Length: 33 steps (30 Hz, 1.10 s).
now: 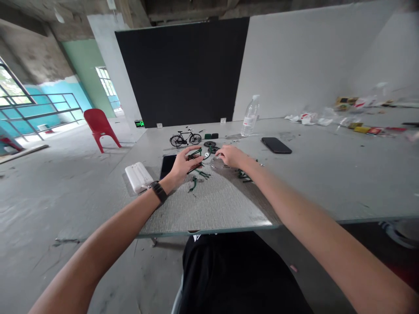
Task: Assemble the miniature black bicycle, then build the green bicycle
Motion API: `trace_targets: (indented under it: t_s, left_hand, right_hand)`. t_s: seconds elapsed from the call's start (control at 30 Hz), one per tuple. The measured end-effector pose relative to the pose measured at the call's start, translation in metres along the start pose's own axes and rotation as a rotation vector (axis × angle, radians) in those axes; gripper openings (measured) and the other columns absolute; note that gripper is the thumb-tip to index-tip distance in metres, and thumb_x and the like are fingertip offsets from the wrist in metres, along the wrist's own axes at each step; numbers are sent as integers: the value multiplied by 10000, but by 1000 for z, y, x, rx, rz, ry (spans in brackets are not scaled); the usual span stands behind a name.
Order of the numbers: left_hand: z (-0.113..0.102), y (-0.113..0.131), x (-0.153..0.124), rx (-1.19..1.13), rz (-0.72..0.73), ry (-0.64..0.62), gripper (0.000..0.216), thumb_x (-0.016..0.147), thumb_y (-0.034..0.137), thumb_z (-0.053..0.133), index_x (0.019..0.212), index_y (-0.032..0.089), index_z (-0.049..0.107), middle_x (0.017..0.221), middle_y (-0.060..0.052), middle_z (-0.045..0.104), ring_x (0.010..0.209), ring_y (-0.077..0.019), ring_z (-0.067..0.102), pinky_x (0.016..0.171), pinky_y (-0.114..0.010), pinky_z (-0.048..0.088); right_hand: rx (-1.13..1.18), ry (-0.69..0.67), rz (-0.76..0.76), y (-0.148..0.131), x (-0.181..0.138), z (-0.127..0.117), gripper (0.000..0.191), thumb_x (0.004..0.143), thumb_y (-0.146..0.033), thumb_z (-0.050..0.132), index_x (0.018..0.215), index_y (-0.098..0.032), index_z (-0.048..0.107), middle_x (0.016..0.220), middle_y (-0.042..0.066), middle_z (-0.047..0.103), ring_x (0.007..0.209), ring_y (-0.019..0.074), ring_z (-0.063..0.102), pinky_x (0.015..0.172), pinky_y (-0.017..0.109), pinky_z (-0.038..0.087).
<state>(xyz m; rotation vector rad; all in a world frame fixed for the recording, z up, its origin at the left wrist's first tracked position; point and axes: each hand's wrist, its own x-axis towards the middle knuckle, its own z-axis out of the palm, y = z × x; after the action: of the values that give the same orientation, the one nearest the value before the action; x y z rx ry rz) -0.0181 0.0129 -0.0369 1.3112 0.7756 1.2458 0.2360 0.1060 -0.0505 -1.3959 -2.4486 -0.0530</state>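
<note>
My left hand (184, 164) is closed around a small green model bicycle frame (195, 153) on the grey table (314, 174). My right hand (229, 155) rests palm down just to the right, fingers curled over small parts I cannot make out. Loose green and metal pieces (200, 174) lie between and below the hands, and two small wheels (211, 146) sit just beyond them. A finished black model bicycle (185, 138) stands upright farther back.
A white case (139, 176) and a dark tablet (167, 165) lie left of my left hand. A black phone (276, 145) and a plastic water bottle (250, 116) are at right rear. Wrappers litter the far right. A red chair (98, 126) stands on the floor.
</note>
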Motion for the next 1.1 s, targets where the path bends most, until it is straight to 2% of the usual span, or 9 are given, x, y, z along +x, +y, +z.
trace_targets:
  t_s: [0.13, 0.47, 0.67, 0.87, 1.0, 1.1]
  left_hand:
    - [1, 1, 0, 27, 7, 2, 470, 843, 180, 805, 1286, 186, 649, 889, -19, 689, 727, -110, 658, 783, -320, 586]
    - [3, 0, 0, -38, -8, 3, 446, 821, 149, 806, 1241, 177, 658, 879, -17, 688, 740, -112, 653, 799, -327, 597]
    - [4, 2, 0, -25, -15, 12, 445, 823, 144, 801, 1244, 171, 657, 875, -13, 683, 727, -106, 647, 802, -330, 591]
    - [5, 4, -3, -16, -29, 26, 448, 822, 158, 812, 1246, 179, 666, 886, -10, 676, 728, -104, 644, 802, -333, 589]
    - [6, 6, -4, -13, -32, 26, 452, 826, 148, 804, 1254, 173, 662, 885, -13, 677, 728, -105, 644, 799, -330, 586]
    - [7, 6, -4, -22, -25, 25, 446, 825, 146, 806, 1246, 170, 662, 880, -9, 671, 725, -102, 641, 787, -321, 586]
  right_hand:
    - [-36, -49, -5, -8, 1, 0, 388, 954, -223, 487, 1210, -180, 775, 1123, 185, 691, 978, 285, 627, 783, 380, 473]
    - [-82, -73, -17, -16, -4, -4, 413, 952, -200, 452, 1197, -161, 782, 1148, 190, 692, 1046, 294, 633, 824, 392, 481]
    - [-74, -56, -2, -14, -6, -2, 417, 953, -211, 460, 1233, -179, 767, 1173, 186, 697, 1037, 299, 641, 791, 394, 476]
    - [-59, -68, 8, -10, -8, -3, 407, 936, -204, 499, 1219, -250, 788, 1164, 166, 702, 976, 291, 649, 739, 392, 469]
    - [-62, -71, 6, -10, -8, -3, 411, 927, -178, 497, 1194, -251, 800, 1142, 159, 701, 924, 268, 652, 727, 379, 462]
    - [-64, -59, 5, -9, -8, -1, 398, 927, -186, 504, 1189, -241, 798, 1151, 159, 700, 965, 280, 652, 734, 378, 465]
